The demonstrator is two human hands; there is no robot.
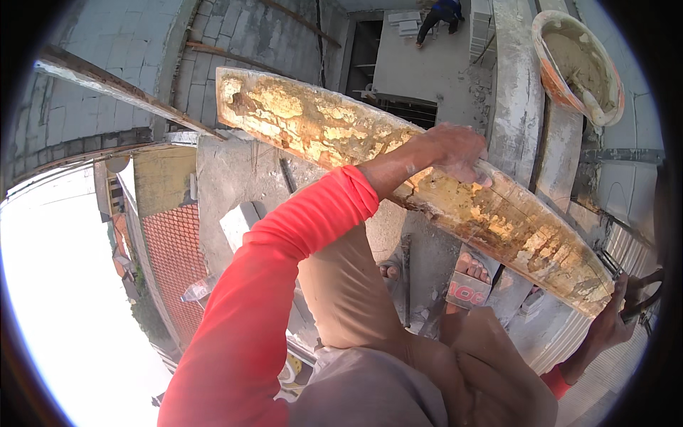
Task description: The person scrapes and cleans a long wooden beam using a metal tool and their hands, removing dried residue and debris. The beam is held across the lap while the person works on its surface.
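A long, worn wooden plank [313,122], crusted with patches of pale mortar, slants across the view from upper left to lower right. My left hand [459,153] is closed over its far edge near the middle, fingers bent down onto the face. At the plank's right end, my right hand [610,322] grips the corner; part of those fingers is hidden. Beside that hand is a dark curved object [644,293], too shadowed to name. My sandalled foot [472,274] rests just below the plank.
A mortar-smeared bucket [578,67] holding grey mix stands at upper right, beside concrete beams [518,92]. Far below, a person [441,18] bends near stacked blocks [481,32]. A wooden pole [128,92] crosses the left. A plastic bottle [198,290] lies near the ledge above a red tiled roof [171,260].
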